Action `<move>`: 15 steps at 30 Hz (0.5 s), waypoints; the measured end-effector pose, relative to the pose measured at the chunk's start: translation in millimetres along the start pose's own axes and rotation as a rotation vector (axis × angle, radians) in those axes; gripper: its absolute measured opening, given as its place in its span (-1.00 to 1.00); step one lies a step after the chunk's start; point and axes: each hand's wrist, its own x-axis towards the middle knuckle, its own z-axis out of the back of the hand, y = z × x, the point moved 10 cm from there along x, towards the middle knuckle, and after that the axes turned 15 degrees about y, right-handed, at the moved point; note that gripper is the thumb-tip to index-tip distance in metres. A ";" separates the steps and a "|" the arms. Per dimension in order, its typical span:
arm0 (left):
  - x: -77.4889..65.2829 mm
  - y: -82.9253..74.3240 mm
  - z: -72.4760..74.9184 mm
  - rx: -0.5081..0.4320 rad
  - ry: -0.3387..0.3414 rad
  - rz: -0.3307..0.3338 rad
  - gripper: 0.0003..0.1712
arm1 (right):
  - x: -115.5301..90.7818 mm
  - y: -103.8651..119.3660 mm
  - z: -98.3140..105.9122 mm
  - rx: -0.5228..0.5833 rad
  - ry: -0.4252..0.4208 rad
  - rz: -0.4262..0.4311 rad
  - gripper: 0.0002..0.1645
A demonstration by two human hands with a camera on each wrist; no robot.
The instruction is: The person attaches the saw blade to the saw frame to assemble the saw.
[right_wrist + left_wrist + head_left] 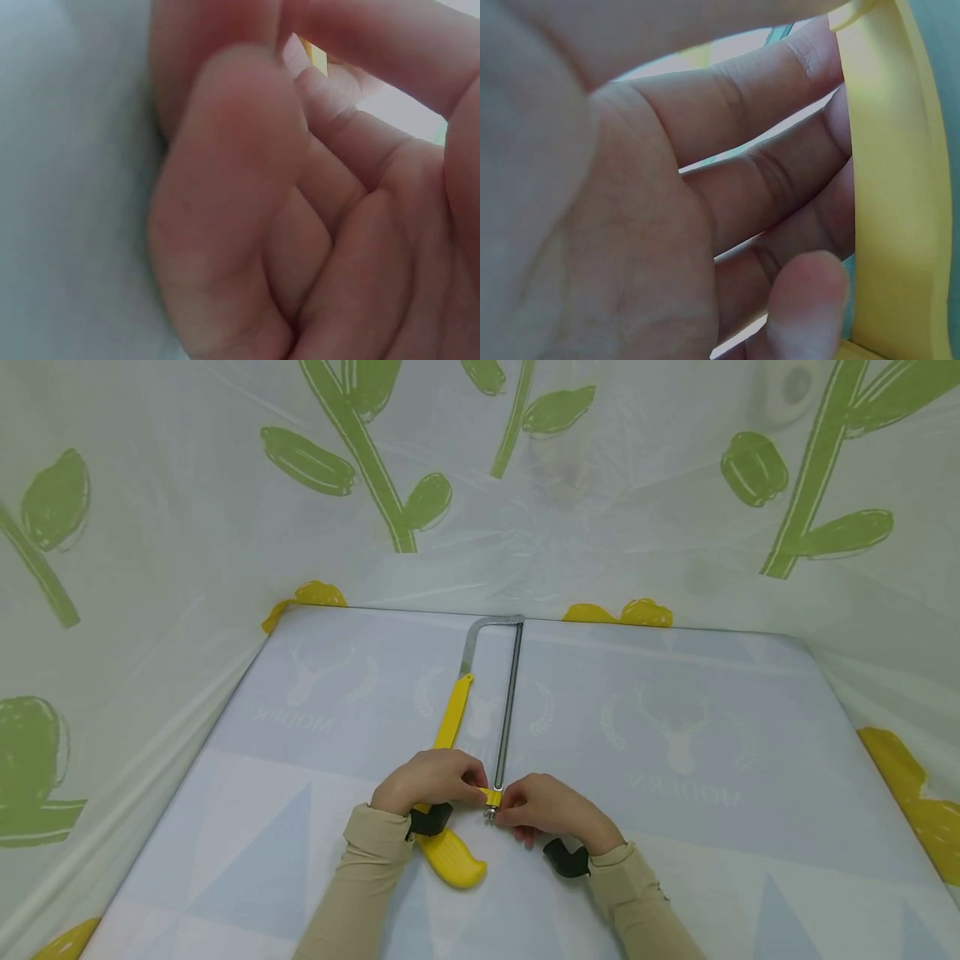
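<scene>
A hacksaw (453, 714) with a yellow handle (455, 862) and silver front frame lies lengthwise on the table. Its long, straight blade side (509, 710) runs along the right. My left hand (435, 777) grips the yellow frame at the handle end, its thumb and index finger at the small yellow blade holder (492, 797). In the left wrist view, the fingers reach behind the broad yellow frame piece (892, 187). Just below the holder, my right hand (555, 810) pinches at the metal wing nut (491, 814). Curled right fingers (232, 165) hide the nut in the right wrist view.
The saw rests on a pale table cover (675, 710) with blue triangles and faint deer prints. A whitish curtain (615, 527) with green leaves stands behind and along both sides. Black wrist cameras (566, 858) sit at the beige sleeves (626, 885).
</scene>
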 end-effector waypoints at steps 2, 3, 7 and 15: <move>0.0 -0.5 0.2 0.003 -0.001 -0.002 -0.93 | 0.1 0.2 -0.1 -0.004 0.002 0.002 -0.77; -0.1 -0.6 0.3 0.005 -0.001 -0.003 -0.93 | 0.3 0.4 -0.2 -0.005 0.004 0.004 -0.77; -0.5 -1.0 0.5 0.006 -0.002 -0.006 -0.93 | 1.3 0.2 -1.5 0.008 0.020 0.021 -0.78; -1.8 -1.5 1.1 0.003 -0.007 0.000 -0.92 | 2.5 -2.5 -3.5 0.002 0.045 0.033 -0.69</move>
